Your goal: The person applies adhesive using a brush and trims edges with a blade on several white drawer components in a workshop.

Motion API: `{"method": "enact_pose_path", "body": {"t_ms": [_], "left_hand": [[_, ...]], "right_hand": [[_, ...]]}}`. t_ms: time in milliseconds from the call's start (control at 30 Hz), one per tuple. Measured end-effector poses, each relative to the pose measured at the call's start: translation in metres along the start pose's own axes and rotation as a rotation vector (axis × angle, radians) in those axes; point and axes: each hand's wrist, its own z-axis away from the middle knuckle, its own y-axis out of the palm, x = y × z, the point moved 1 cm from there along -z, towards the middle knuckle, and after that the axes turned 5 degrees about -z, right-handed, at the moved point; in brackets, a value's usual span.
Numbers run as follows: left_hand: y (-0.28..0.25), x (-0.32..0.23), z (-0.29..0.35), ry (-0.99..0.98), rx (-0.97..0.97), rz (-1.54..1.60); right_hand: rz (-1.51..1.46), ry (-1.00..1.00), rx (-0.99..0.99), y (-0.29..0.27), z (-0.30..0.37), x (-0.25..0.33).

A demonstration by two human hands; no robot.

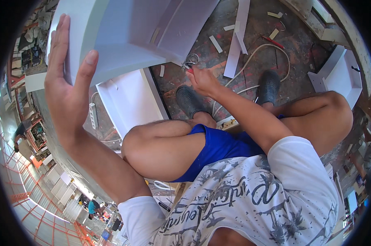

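A large white open box [124,41] of joined panels stands tilted in front of me at the upper left. My left hand [68,78] steadies its near left edge, fingers stretched up along the outer side and thumb at the inner side. At the box's lower right corner, my right hand [205,83] is closed around a small red-handled tool [189,70]. The tool's working end lies at the corner, too small to make out. Beside it is a thin curled pale shaving [192,58].
Another white box [130,98] lies by my left knee, near a power strip [92,116]. Long white strips [236,49], a pale cable [251,57] and a red pen-like tool [272,42] lie on the stained floor. A white tray-like piece [341,71] stands right. Distant people [94,208] are at left.
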Motion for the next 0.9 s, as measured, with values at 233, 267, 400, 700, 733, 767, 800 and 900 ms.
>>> {"method": "enact_pose_path", "body": {"t_ms": [233,267,400,700,733,767,800,900], "left_hand": [[0.0,-0.001,0.001,-0.028,0.005,-0.035],[0.0,0.0,0.002,-0.03,0.007,-0.035],[-0.001,-0.006,-0.001,-0.037,0.007,-0.076],[-0.004,-0.004,0.001,-0.039,0.007,-0.077],[-0.002,-0.006,0.0,-0.04,0.012,-0.04],[-0.001,-0.006,-0.001,-0.038,0.012,-0.038],[0.0,-0.005,-0.001,-0.033,0.014,-0.06],[0.001,-0.004,-0.002,-0.027,0.014,-0.091]], "right_hand": [[0.022,-0.059,0.017,-0.004,-0.01,0.029],[0.061,-0.037,0.023,-0.006,-0.013,0.028],[0.063,-0.073,0.013,0.0,-0.031,0.025],[0.055,-0.018,0.052,0.002,-0.007,0.018],[0.056,-0.015,0.051,0.002,-0.009,0.017],[0.054,-0.03,0.014,0.003,-0.016,0.017],[0.053,-0.046,-0.023,0.002,-0.021,0.016],[0.108,0.008,0.04,-0.002,-0.032,0.006]]}}
